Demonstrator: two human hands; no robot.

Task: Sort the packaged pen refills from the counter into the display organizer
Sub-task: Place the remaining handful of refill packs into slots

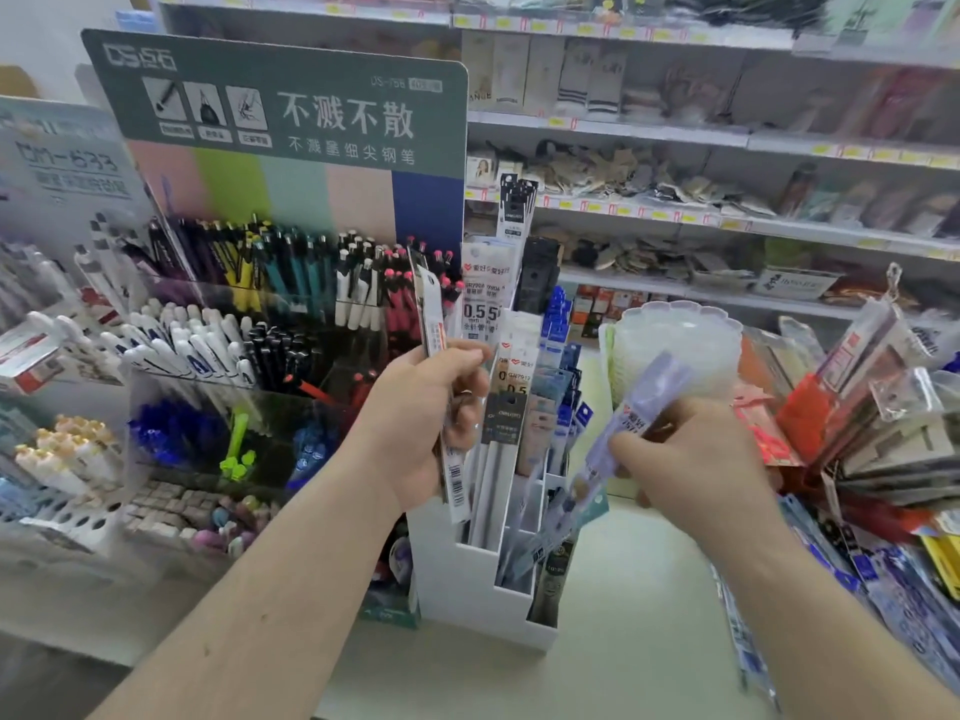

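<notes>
- A narrow refill pack (435,324) with a barcode at its lower end is gripped upright in the left hand (431,413), fingers curled round it, just in front of the white tiered display organizer (467,579).
- A pale purple refill pack (631,407), blurred and tilted, is pinched at its middle by the right hand (685,459); its lower end is seen just beside the organizer's right side, though whether it sits in a slot cannot be told.
- The organizer is placed on the pale counter (639,615), and its stepped compartments are already filled with upright refill packs (498,444), several marked 0.5.
- A loose heap of packaged refills (883,433) is spread over the counter at the right, with more packs (904,605) laid along the right edge.
- A stack of translucent scalloped plates (680,345) is seen behind the right hand.
- To the left of the organizer a clear acrylic pen display (249,314) is stocked with pens under a green header board (291,96).
- Store shelves (727,137) of goods are visible behind.
</notes>
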